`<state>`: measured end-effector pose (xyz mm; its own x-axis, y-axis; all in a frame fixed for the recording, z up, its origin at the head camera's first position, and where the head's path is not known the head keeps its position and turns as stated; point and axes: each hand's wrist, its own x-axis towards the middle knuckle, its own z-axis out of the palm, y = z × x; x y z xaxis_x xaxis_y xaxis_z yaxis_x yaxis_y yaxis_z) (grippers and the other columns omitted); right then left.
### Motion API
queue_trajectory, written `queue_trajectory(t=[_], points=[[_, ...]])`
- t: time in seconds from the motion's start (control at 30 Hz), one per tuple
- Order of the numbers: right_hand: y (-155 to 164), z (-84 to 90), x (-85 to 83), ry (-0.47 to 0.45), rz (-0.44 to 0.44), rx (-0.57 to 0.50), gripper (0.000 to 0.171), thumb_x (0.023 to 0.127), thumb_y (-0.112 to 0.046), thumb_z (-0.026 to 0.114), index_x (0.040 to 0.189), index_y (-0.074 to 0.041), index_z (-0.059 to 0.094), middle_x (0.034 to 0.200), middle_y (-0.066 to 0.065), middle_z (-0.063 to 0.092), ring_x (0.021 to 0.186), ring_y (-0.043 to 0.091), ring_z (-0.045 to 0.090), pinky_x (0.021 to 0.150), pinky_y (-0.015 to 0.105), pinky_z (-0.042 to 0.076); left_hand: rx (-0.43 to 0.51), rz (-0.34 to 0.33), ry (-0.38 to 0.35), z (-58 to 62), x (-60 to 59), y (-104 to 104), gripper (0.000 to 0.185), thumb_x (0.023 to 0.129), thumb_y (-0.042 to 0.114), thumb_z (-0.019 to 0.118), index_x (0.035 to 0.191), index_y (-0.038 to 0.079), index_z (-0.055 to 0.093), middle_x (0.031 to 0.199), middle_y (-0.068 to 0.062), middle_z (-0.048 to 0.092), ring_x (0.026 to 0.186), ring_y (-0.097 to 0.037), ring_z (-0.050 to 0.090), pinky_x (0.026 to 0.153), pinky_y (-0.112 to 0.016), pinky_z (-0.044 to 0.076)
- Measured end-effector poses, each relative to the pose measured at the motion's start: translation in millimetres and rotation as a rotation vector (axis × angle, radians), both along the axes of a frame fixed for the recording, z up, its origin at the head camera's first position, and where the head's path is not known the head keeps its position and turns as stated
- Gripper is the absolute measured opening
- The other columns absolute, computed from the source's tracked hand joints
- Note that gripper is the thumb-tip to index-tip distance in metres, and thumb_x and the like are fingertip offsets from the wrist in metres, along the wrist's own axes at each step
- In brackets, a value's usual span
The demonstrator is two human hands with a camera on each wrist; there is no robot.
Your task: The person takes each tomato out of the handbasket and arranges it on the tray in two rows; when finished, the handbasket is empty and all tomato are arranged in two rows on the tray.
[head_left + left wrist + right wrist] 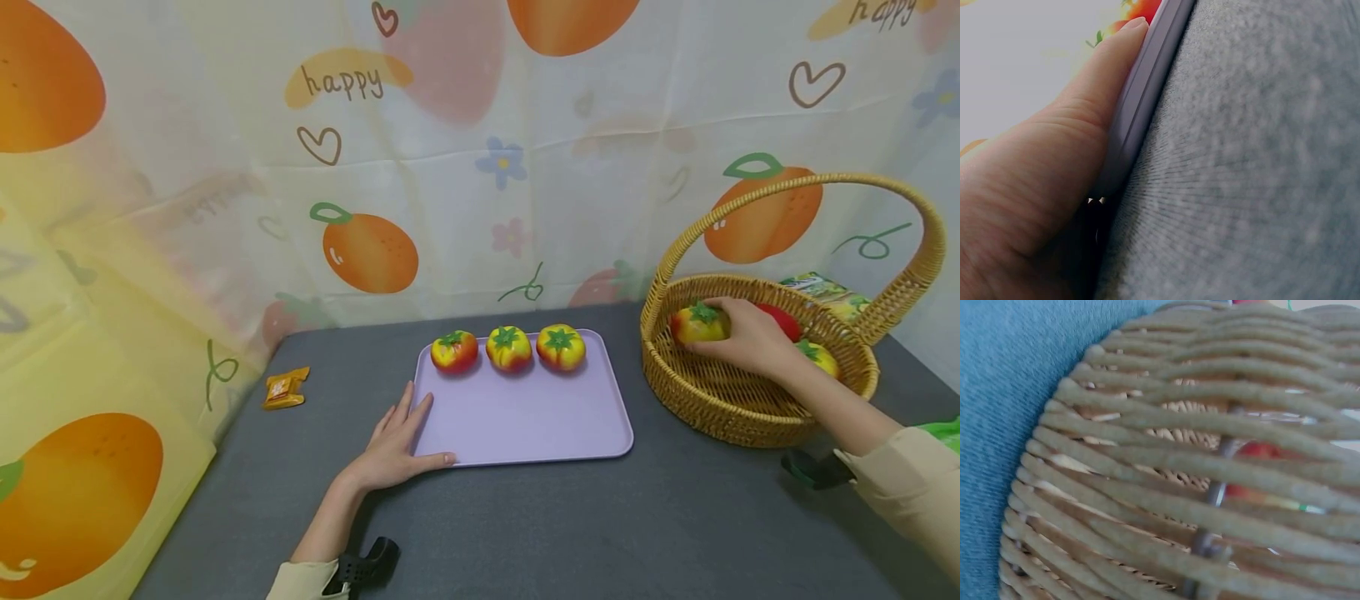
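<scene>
On the lilac tray (525, 417) three red-and-yellow toy tomatoes with green star-shaped tops stand in a row along the far edge: left (453, 353), middle (509, 350) and right (561, 348). My left hand (390, 454) rests at the tray's near left corner, fingers spread and straight; the left wrist view shows its thumb (1100, 75) along the rim. Inside the wicker basket (720, 417) my right hand (750, 337) grips another tomato (699, 324) from above. The right wrist view shows mostly basket weave (1147, 450), and the hand is out of sight there.
A red item (780, 321) and another yellow tomato (820, 358) lie in the basket, partly behind my right arm. The tall basket handle (795, 180) arches above. A wrapped snack (286, 388) lies on the left of the grey table. A green packet (825, 292) sits behind the basket.
</scene>
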<state>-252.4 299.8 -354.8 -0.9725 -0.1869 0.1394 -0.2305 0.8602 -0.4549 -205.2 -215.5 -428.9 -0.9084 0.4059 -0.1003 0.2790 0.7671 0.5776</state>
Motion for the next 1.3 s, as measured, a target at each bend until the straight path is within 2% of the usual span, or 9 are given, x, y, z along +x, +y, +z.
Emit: queue_trajectory(t=[0.23, 0.67, 0.9, 1.07, 1.3], points=[[-5, 3.0, 12.5, 0.001, -0.006, -0.014, 0.079, 0.084, -0.037, 0.076, 0.136, 0.012, 0.042, 0.129, 0.036, 0.046, 0.112, 0.048, 0.047, 0.086, 0.06, 0.041, -0.004, 0.005, -0.017, 0.7, 0.0, 1, 0.104, 0.082, 0.057, 0.069, 0.156, 0.008, 0.016, 0.161, -0.018, -0.011, 0.145, -0.045, -0.002, 0.111, -0.063, -0.002], [-12, 14.9, 40.4, 0.031, -0.01, -0.058, 0.077, 0.084, -0.042, 0.076, 0.137, 0.004, 0.044, 0.129, 0.03, 0.048, 0.108, 0.043, 0.049, 0.081, 0.057, 0.043, -0.006, 0.012, -0.029, 3.0, -0.2, 2, 0.104, 0.082, 0.058, 0.069, 0.156, 0.008, 0.016, 0.161, -0.018, -0.012, 0.145, -0.046, -0.001, 0.111, -0.063, -0.002], [-15, 17.3, 49.9, 0.056, -0.011, -0.061, 0.078, 0.082, -0.041, 0.077, 0.137, 0.004, 0.045, 0.13, 0.03, 0.048, 0.109, 0.043, 0.049, 0.082, 0.059, 0.043, -0.013, 0.018, -0.027, 2.0, 0.4, 1, 0.105, 0.082, 0.058, 0.069, 0.157, 0.008, 0.016, 0.162, -0.017, -0.012, 0.145, -0.045, -0.002, 0.111, -0.063, -0.002], [-17, 18.4, 56.3, 0.092, -0.011, -0.065, 0.077, 0.081, -0.039, 0.079, 0.136, 0.003, 0.047, 0.128, 0.029, 0.05, 0.106, 0.041, 0.05, 0.079, 0.056, 0.044, -0.012, 0.016, -0.019, 1.7, 0.8, 1, 0.104, 0.082, 0.058, 0.069, 0.156, 0.008, 0.016, 0.161, -0.018, -0.011, 0.145, -0.044, -0.002, 0.111, -0.063, -0.002], [-28, 25.8, 67.7, 0.086, -0.023, -0.067, 0.079, 0.079, -0.043, 0.08, 0.138, -0.002, 0.047, 0.127, 0.025, 0.051, 0.1, 0.037, 0.052, 0.075, 0.051, 0.045, -0.009, 0.012, -0.019, 1.7, 0.2, 0, 0.104, 0.082, 0.058, 0.068, 0.157, 0.009, 0.015, 0.161, -0.017, -0.012, 0.145, -0.045, -0.002, 0.111, -0.063, -0.002]])
